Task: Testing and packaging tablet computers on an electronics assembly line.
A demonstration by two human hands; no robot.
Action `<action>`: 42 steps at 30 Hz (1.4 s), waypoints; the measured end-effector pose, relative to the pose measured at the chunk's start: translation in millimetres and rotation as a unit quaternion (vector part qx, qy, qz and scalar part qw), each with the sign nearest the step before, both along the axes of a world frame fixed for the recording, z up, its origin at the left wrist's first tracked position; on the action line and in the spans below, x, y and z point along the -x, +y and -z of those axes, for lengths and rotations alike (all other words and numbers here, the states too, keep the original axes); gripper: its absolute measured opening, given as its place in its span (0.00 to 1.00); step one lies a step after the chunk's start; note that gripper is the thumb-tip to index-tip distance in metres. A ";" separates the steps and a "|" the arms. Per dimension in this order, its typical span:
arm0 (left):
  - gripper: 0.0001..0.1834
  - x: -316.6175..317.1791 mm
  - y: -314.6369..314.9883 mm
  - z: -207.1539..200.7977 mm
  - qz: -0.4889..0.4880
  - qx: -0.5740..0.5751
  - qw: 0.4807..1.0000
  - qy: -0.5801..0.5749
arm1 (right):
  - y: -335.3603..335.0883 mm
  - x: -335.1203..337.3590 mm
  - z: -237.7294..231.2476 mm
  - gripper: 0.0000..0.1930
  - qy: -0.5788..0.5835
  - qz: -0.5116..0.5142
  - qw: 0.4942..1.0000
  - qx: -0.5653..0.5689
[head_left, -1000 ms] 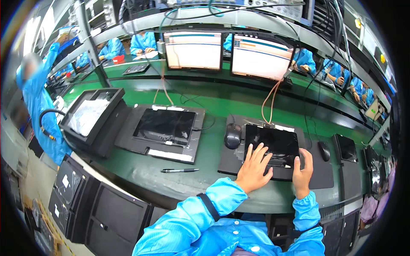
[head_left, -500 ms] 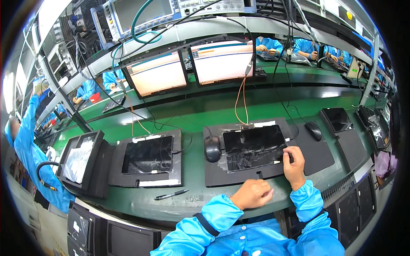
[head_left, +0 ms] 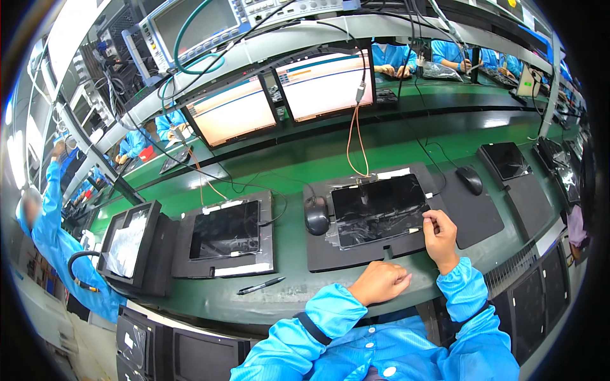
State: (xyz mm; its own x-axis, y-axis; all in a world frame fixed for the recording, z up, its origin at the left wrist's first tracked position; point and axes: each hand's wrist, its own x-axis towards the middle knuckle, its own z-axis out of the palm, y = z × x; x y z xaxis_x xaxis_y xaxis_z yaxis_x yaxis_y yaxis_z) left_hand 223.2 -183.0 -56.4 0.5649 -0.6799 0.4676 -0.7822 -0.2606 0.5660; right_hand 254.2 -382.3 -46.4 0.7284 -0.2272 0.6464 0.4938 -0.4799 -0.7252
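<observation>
A black tablet [head_left: 379, 208] with a glossy, film-smeared screen lies in a dark foam holder [head_left: 333, 259] in front of me. My right hand [head_left: 440, 240] is at the lower right corner of this tablet, its thumb and fingertips pinched together at the edge; whatever is between them is too small to make out. Nearer to me, my left hand [head_left: 381, 282] rests with curled fingers by the front of the holder, and nothing shows in it. A cable plugs into the tablet's right side. A black mouse [head_left: 316, 216] stands left of the tablet.
To the left, a second tablet [head_left: 225, 230] lies in another holder, with a pen [head_left: 261, 286] in front. A black box [head_left: 130, 244] stands farther left. Two monitors [head_left: 326, 84] hang behind. Another mouse [head_left: 469, 180] lies right. A person in blue [head_left: 70, 235] is at far left.
The view has tilted slightly, shifting the bench within the picture. My right hand stays by the tablet's corner, and my left hand keeps its curled pose near the holder.
</observation>
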 end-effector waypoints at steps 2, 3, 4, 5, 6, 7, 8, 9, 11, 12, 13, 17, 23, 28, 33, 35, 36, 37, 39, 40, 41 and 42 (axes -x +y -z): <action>0.19 0.4 -0.3 -0.2 -0.005 -0.004 1.000 0.000 | -1.0 0.1 -0.4 0.04 -0.010 -0.003 1.000 -0.011; 0.20 0.5 -0.4 -0.2 -0.003 -0.005 1.000 0.000 | -1.4 0.2 -0.7 0.04 -0.006 -0.005 1.000 -0.001; 0.20 1.0 -0.5 -0.1 0.000 -0.007 1.000 0.002 | -1.6 0.7 -0.9 0.04 -0.005 -0.005 1.000 -0.001; 0.20 1.4 -0.5 -0.1 -0.003 -0.009 1.000 0.007 | -1.7 1.2 -1.2 0.04 -0.003 -0.004 1.000 -0.001; 0.20 1.2 -0.8 -0.1 -0.004 -0.005 1.000 -0.002 | -1.6 1.5 -1.4 0.04 0.000 -0.003 1.000 -0.002; 0.20 0.9 -1.2 -0.1 0.004 -0.005 1.000 -0.011 | -1.7 1.5 -1.5 0.04 0.004 -0.002 1.000 -0.012; 0.20 0.6 -1.2 -0.3 -0.001 -0.002 1.000 -0.011 | -1.7 1.6 -1.7 0.04 -0.009 -0.002 1.000 -0.030; 0.20 0.5 -1.2 -0.5 -0.003 -0.012 1.000 -0.005 | -1.7 1.5 -1.8 0.04 0.009 0.002 1.000 -0.022; 0.19 0.6 -0.9 -1.3 -0.006 -0.024 1.000 0.002 | -1.7 1.6 -2.1 0.04 -0.004 0.006 1.000 -0.026; 0.19 0.7 -0.8 -1.6 -0.005 -0.022 1.000 -0.003 | -1.8 1.5 -2.2 0.04 -0.003 -0.002 1.000 -0.017; 0.19 1.1 -0.7 -2.0 -0.003 -0.020 1.000 -0.006 | -1.9 1.9 -2.2 0.04 -0.004 -0.003 1.000 -0.010; 0.18 0.7 -1.6 -3.0 0.001 -0.037 0.999 0.002 | -2.7 0.9 -2.3 0.04 -0.021 -0.001 1.000 -0.019; 0.19 1.0 -1.8 -1.7 -0.004 -0.014 1.000 0.001 | -3.2 1.9 -1.6 0.04 0.021 0.006 1.000 -0.013; 0.19 -0.1 -2.3 -2.5 0.005 -0.026 1.000 -0.003 | -2.3 1.6 -3.9 0.04 0.017 0.006 1.000 -0.019; 0.20 1.4 -2.8 -3.8 -0.010 -0.014 1.000 -0.008 | -3.1 2.4 -3.0 0.05 0.020 -0.007 1.000 -0.015; 0.20 0.6 -4.2 -0.7 -0.008 -0.012 1.000 -0.013 | -6.5 2.3 0.0 0.04 0.032 0.002 0.999 -0.031; 0.20 0.0 -4.7 2.1 -0.009 -0.024 1.000 -0.003 | -8.3 1.3 2.3 0.04 0.018 -0.005 1.000 -0.021; 0.19 -0.8 -4.1 5.5 -0.008 -0.036 0.999 0.005 | -10.5 1.6 4.9 0.04 0.025 0.011 1.000 -0.009; 0.18 -1.3 -4.6 13.8 -0.018 -0.008 1.000 -0.008 | -12.6 -0.8 11.2 0.05 0.017 0.050 0.998 0.037; 0.17 0.1 -2.2 18.1 -0.007 0.015 1.000 -0.025 | -12.8 -0.7 14.8 0.05 0.045 0.039 0.998 0.011; 0.15 1.1 -2.3 21.7 -0.007 0.031 0.999 -0.025 | -13.2 -1.5 18.8 0.05 0.009 0.037 0.999 0.027; 0.14 3.0 -0.9 24.3 -0.021 0.037 0.998 -0.036 | -16.1 0.2 21.3 0.05 0.045 0.014 0.999 -0.001</action>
State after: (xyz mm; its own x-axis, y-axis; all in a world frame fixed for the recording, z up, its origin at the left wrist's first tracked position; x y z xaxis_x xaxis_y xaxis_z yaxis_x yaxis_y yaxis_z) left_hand 220.2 -184.0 -80.7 0.5553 -0.6186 0.5559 -0.8106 -0.2532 0.5280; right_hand 254.0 -398.4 -67.7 0.7764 -0.2501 0.5785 0.4130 -0.4915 -0.7667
